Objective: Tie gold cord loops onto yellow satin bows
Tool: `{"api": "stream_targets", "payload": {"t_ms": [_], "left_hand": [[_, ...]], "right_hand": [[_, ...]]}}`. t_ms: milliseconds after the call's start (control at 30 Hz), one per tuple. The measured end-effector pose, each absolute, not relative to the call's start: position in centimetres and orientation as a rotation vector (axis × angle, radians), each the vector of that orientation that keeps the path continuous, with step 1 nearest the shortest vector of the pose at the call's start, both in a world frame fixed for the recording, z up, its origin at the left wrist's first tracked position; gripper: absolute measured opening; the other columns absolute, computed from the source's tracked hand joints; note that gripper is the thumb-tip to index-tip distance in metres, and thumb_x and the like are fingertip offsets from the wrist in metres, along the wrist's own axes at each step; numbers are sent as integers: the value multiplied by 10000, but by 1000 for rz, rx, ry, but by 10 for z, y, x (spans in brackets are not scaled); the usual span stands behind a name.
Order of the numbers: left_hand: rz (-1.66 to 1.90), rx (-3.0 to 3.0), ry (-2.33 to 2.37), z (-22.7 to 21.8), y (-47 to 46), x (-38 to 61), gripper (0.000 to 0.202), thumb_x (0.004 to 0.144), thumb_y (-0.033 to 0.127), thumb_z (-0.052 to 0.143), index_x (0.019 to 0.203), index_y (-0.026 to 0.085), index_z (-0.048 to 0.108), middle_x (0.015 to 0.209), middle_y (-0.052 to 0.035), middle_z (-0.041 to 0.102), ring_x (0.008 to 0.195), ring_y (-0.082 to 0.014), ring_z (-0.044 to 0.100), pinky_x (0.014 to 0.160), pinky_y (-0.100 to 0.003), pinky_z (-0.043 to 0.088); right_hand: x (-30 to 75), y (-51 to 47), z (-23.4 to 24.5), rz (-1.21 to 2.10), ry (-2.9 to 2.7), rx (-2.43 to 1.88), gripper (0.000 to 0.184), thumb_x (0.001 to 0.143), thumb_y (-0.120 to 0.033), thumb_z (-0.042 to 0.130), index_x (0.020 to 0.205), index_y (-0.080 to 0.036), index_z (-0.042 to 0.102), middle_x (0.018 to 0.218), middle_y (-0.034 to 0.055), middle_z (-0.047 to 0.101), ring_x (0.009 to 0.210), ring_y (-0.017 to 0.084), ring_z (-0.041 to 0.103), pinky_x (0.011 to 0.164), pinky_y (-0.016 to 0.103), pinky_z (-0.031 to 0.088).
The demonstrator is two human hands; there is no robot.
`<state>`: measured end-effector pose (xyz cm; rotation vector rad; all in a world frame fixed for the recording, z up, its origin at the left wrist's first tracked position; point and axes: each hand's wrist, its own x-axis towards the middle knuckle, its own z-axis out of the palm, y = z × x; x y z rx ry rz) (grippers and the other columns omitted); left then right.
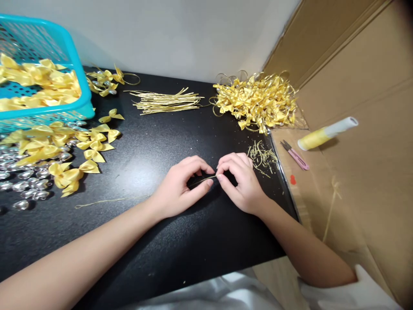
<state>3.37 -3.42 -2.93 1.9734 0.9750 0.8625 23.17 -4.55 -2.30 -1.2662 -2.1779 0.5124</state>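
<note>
My left hand [180,187] and my right hand [240,183] rest on the black table [200,245], fingertips meeting. Both pinch a thin gold cord [202,179] that runs between them; its ends are hidden by the fingers. Just beyond my right hand lies a scatter of gold cord trimmings [262,157]. Another loose gold cord [103,201] lies on the table to the left of my left wrist.
A turquoise basket [75,103] of yellow ribbon bows stands at far left, with loose yellow bows [74,150] and silver beads [22,185] before it. A bundle of gold cords [166,101] and a pile of finished bows [258,101] lie at the back. Pink snips [295,156] and a yellow tube [325,133] rest on cardboard at right.
</note>
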Motion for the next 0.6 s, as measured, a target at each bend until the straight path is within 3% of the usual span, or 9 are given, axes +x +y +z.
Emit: {"api": "stream_targets", "payload": {"t_ms": [100,200,467,600], "left_hand": [[787,1976,921,-28,-32,33,224,915,256,524,730,183,626,736,-12,641,737,-157,559,753,-305,426],[820,1789,896,-27,-30,31,290,928,264,505,678,180,625,708,-10,622,695,-144,570,710,-289,434],[1059,1536,1156,-33,-30,30,181,901,314,534,944,200,668,956,-48,652,884,-186,591,826,-317,470],[1196,1328,1180,-44,-29,28,157,895,315,518,958,225,629,872,-29,610,793,-172,549,777,-312,476]], "right_hand": [[232,-45,-23,510,-2205,-1261,63,915,-224,535,861,-226,569,969,20,643,948,194,521,861,379,337],[232,-45,-23,511,-2204,-1267,71,914,-221,545,851,-221,576,952,13,644,932,187,517,857,378,332],[232,-43,-27,442,-2086,-1408,41,865,-246,593,899,-229,610,975,38,655,968,225,543,875,408,361],[230,-47,-27,340,-2069,-1412,258,789,-306,676,1025,-226,608,1074,76,619,1042,266,524,906,441,371]]}}
